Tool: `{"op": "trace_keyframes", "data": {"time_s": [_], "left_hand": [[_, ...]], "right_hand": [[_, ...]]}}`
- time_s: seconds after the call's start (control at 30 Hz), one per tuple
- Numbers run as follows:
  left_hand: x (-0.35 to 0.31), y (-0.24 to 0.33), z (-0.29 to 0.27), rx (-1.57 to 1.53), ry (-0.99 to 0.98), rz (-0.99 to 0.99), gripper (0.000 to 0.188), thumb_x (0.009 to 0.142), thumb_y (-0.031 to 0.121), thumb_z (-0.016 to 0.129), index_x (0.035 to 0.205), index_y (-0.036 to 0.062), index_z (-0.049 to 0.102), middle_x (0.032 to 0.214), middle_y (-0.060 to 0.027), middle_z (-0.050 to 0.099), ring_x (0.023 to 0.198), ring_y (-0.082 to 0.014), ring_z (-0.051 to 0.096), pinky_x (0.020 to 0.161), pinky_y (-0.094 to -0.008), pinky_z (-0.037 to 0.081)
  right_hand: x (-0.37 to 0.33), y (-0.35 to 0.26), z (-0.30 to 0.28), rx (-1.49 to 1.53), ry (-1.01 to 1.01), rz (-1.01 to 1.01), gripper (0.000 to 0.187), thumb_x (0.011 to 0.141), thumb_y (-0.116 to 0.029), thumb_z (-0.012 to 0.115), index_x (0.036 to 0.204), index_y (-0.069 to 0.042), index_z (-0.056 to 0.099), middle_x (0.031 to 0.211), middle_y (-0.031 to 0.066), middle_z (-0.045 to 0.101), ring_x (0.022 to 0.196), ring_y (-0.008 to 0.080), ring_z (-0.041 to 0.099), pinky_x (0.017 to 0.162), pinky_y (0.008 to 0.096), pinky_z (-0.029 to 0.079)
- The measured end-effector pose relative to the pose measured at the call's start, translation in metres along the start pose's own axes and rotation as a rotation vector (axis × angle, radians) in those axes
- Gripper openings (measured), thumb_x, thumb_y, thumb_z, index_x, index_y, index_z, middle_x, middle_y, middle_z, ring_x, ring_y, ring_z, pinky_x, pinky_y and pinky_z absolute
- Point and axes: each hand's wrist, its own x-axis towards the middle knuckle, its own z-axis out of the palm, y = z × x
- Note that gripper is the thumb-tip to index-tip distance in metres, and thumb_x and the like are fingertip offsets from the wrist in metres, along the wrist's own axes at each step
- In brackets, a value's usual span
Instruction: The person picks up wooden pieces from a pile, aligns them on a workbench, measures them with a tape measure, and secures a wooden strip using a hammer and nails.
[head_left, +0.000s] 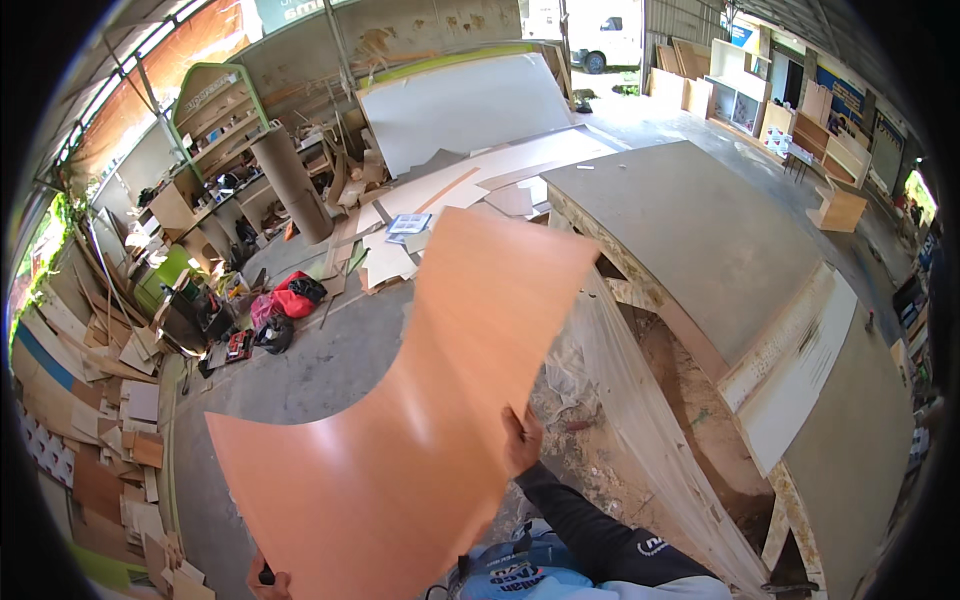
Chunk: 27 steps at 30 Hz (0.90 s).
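Bending in a broad curve, a large orange-brown sheet (440, 420) is held up in front of the person, above the grey floor (350, 360), with one end reaching up toward the desk and the other pointing left. The right hand (522, 442) pinches the sheet's right edge; a dark sleeve (585, 525) covers the forearm behind it. The left hand (268, 582) is partly cut off by the lower rim of the view, but it seems to pinch the sheet's lower left edge.

To the right of the sheet stands a wide grey desk (690, 240) on a rough wooden frame, with a long white board (800, 360) along its near edge. Cloudy plastic film (640, 410) drapes down beside the frame.

Beyond the sheet, flat offcuts (390, 262) lie spread out, with some papers (410, 225) on top, and a big white panel (470, 110) leans behind them. Over on the left, red and pink bags (295, 295) sit on the floor near a thick brown roll (290, 185), and wood scraps (140, 450) are heaped along the side. A white van (605, 40) is outside the opening at the back.
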Motion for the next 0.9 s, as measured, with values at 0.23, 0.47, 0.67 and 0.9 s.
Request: {"op": "trace_keyframes", "data": {"time_s": [0.23,0.47,0.67,0.9], "left_hand": [[0.103,0.054,0.071,0.348,0.151,-0.173,0.047,0.069,-0.002,0.065,0.116,-0.0087,0.061,0.112,-0.0209,0.065,0.101,-0.031,0.061,0.094,-0.037,0.046],[0.241,0.032,0.156,0.362,0.214,-0.108,0.047,0.069,-0.003,0.065,0.115,-0.0099,0.06,0.111,-0.0194,0.065,0.098,-0.0297,0.06,0.092,-0.0381,0.047],[0.391,0.011,0.244,0.254,0.235,-0.073,0.046,0.07,-0.002,0.067,0.114,-0.0087,0.061,0.107,-0.018,0.064,0.094,-0.026,0.058,0.083,-0.0365,0.049],[0.57,0.071,0.377,0.144,0.056,-0.035,0.051,0.071,-0.002,0.048,0.12,-0.0106,0.058,0.075,-0.0071,0.058,0.056,-0.0145,0.044,0.057,-0.0262,0.038]], "right_hand": [[0.121,0.055,0.085,-0.066,-0.114,0.095,0.029,0.096,-0.023,0.058,0.11,0.003,0.063,0.103,0.0154,0.065,0.084,0.0262,0.065,0.071,0.0319,0.05],[0.245,0.161,0.176,-0.034,-0.214,0.299,0.03,0.093,-0.024,0.057,0.112,-0.001,0.064,0.089,0.0129,0.067,0.076,0.0214,0.065,0.066,0.0329,0.049],[0.357,0.259,0.25,-0.2,-0.256,0.434,0.031,0.091,-0.023,0.056,0.101,0.005,0.062,0.066,0.0064,0.057,0.064,0.0095,0.052,0.057,0.0301,0.041],[0.478,0.372,0.294,-0.323,-0.254,0.591,0.031,0.087,-0.025,0.054,0.095,0.003,0.065,0.072,0.0214,0.063,0.069,0.0325,0.065,0.063,0.0403,0.048]]}}
